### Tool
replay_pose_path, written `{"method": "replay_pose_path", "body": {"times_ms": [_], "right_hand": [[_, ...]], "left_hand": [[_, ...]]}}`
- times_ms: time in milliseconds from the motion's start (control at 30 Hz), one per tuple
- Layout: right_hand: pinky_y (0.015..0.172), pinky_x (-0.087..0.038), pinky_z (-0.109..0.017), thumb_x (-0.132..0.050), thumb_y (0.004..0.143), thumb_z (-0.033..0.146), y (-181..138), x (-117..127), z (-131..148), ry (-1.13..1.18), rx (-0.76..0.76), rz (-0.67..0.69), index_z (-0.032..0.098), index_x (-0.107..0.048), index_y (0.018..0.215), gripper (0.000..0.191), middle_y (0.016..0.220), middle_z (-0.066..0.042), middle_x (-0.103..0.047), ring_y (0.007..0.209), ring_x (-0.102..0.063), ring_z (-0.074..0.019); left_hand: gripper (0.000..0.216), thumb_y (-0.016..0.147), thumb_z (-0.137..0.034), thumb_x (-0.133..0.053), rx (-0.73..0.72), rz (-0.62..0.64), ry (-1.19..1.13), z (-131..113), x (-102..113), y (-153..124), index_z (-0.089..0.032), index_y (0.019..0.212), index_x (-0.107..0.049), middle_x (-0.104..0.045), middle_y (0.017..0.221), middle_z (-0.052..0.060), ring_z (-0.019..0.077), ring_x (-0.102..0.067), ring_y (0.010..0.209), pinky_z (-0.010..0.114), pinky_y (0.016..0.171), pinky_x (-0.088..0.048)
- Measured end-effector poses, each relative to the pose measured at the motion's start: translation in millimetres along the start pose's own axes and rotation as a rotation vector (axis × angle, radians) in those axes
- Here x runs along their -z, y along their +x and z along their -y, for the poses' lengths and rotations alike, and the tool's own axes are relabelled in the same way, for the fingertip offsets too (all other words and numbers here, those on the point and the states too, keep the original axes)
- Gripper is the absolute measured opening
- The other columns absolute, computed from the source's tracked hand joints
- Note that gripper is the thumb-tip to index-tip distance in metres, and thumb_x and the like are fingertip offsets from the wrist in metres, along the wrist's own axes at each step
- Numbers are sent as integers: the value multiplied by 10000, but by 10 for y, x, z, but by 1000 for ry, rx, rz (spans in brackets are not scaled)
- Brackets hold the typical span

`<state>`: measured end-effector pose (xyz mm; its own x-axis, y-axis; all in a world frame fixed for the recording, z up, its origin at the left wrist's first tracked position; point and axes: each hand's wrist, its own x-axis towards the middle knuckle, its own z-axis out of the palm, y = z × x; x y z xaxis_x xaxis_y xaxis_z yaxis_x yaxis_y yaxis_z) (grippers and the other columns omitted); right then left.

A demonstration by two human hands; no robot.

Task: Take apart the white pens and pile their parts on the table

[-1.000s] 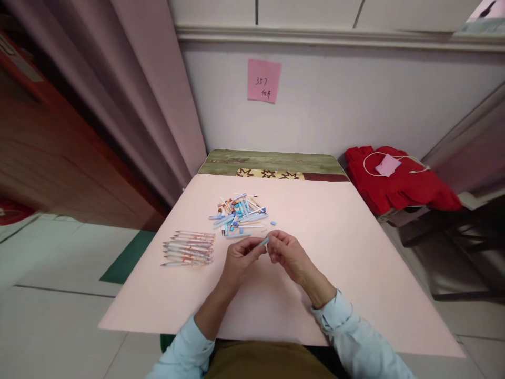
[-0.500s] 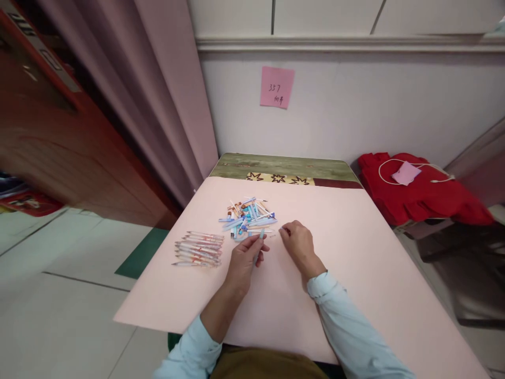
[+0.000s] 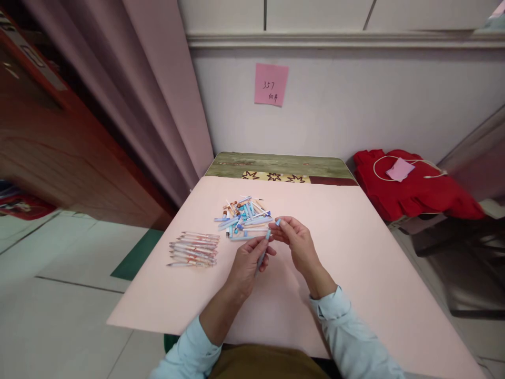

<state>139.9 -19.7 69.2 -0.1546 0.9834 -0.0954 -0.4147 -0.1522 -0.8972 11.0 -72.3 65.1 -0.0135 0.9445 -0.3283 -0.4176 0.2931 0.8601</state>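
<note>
My left hand [image 3: 248,261] is closed round a light blue pen barrel [image 3: 263,249] that points up and away from me. My right hand [image 3: 296,241] pinches a small blue pen part [image 3: 278,222] just above the barrel's far end. Both hands hover over the pink table cover [image 3: 355,252], just in front of a loose heap of pen parts [image 3: 244,217]. A row of several assembled pens [image 3: 193,248] lies to the left of my left hand.
A pink note [image 3: 270,84] is stuck on the wall behind the table. Off the table's right side a red cloth [image 3: 414,192] carries a white cable and a pink slip. A curtain hangs at the left and tiled floor lies below.
My right hand went out to the heap, picked up a small blue part and came back to the barrel's tip. The left hand kept hold of the barrel.
</note>
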Motion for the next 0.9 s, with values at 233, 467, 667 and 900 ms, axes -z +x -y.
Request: {"method": "replay_pose_path", "body": {"times_ms": [233,467,667,900], "right_hand": [[788,-547,-331,-759,732,446,-64,-12,9,38,-43,68,180,-698,911,326,885,-54,-734,782,-680,-168],[826,-543,-352,-757,735,462,-99,14,23,8,-23,108,184,-703,894,325,873,-44,-734,780,-680,-168],[784,-544,-320,-772,735,421,-99,51,70,104,-93,108,180,-702,897,299,873,-50,-737,781,-685,-168],[655,-537,-263,-733,787,311,-58,126,14,434,-370,99,209,-690,925,177,894,-22,-748,732,-683,-148]], "left_hand": [[427,726,-486,-733,-7,17,33,-9,-50,-36,-144,975,-673,-647,710,28,57,-440,474,196,431,-273],[450,704,-493,-743,-12,21,60,-39,-72,-57,-136,969,-671,-649,717,32,51,-433,459,203,425,-262],[427,708,-500,-737,8,21,66,-75,-107,-113,-145,934,-672,-645,696,28,53,-424,455,197,419,-239],[367,743,-481,-717,-49,56,72,-128,-174,-171,-150,897,-677,-629,706,26,55,-437,474,192,423,-261]]}}
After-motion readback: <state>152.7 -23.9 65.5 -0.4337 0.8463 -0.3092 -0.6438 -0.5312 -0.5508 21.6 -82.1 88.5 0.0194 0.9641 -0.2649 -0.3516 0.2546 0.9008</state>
